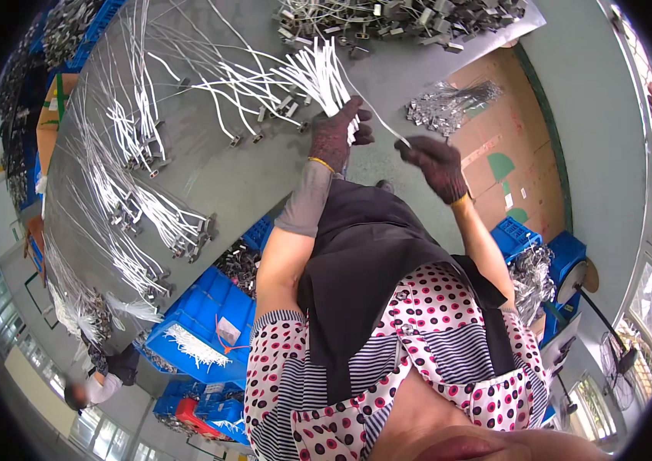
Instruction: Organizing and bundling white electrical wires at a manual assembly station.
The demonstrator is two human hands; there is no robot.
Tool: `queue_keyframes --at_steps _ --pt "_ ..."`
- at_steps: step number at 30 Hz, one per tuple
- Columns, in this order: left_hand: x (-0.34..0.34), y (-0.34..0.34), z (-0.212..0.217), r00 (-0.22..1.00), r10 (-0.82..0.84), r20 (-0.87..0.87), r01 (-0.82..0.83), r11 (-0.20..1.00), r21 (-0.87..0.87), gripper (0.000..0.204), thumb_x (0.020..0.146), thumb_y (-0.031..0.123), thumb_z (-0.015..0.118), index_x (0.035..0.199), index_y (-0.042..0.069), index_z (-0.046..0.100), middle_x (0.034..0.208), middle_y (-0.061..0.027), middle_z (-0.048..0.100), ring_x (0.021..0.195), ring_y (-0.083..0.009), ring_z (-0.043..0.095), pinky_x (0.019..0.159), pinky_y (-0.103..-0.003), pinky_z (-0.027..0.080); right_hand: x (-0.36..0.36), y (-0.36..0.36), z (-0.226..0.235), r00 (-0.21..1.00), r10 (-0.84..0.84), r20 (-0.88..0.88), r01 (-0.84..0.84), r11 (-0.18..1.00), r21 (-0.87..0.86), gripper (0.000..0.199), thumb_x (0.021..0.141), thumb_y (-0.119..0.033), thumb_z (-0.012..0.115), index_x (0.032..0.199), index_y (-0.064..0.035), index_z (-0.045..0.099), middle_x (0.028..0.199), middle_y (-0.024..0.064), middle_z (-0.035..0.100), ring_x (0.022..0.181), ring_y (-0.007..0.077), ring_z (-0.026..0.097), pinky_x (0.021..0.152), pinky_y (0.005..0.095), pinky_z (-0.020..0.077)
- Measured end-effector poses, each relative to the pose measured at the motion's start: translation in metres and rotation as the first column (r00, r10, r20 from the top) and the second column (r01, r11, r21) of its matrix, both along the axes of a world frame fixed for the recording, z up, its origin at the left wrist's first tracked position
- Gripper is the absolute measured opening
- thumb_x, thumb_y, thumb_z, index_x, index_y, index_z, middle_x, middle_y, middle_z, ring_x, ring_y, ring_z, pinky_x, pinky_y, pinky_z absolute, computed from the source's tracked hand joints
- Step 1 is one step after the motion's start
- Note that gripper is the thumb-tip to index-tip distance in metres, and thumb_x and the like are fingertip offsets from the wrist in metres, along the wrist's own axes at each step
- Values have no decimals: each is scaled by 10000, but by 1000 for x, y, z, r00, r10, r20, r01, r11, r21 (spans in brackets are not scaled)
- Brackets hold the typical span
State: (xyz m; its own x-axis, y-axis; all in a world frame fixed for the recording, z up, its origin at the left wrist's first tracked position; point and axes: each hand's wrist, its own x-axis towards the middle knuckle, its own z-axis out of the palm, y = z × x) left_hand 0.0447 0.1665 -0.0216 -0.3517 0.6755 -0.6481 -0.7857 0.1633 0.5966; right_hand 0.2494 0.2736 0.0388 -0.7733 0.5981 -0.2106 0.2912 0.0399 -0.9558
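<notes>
Head view, looking down at two gloved hands over a grey table. The left hand, in a dark speckled glove, is closed around a bundle of white cords, whose ends fan out above the fist. The right hand, in a matching glove, pinches a single white cord between fingertips; that cord runs up and left to the bundle. The two hands are near each other, at the table's near edge.

More white cords with metal ends lie spread in loose bunches across the table to the left. A heap of metal clips sits at the far edge. Flattened cardboard covers the floor to the right, with another pile of metal parts on it. Blue crates stand below the table. A second person works at lower left.
</notes>
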Motion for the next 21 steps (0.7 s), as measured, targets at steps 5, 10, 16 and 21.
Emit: queue_keyframes --at_steps 5,10,16,21 --pt "28 20 -29 953 106 285 -193 935 297 319 913 64 667 1197 -58 586 1046 -173 643 948 -358 669 886 -565 584 119 -44 -34 911 -47 409 134 973 -187 215 913 -198 669 971 3 720 819 73 707 696 113 619 660 287 520" --pt "34 19 -30 967 132 217 -191 942 276 298 934 99 647 1197 -28 593 1064 -185 649 952 -350 664 895 -592 559 242 -77 -62 810 -1 586 123 978 -168 252 878 -232 655 889 15 704 776 108 699 685 163 627 646 334 511" --pt "10 18 2 951 296 90 -306 855 419 316 966 171 634 1211 -13 560 969 -194 662 835 -332 688 813 -564 598 296 -107 -61 749 -130 650 241 967 -84 255 820 -215 668 824 40 678 792 219 681 698 254 649 666 377 501" --pt "-5 12 23 936 347 68 -340 830 442 325 974 202 627 1236 30 542 962 -189 663 820 -325 687 802 -554 601 338 -100 -83 796 -159 583 148 987 67 319 822 -292 700 825 27 699 752 205 681 694 259 656 678 369 499"
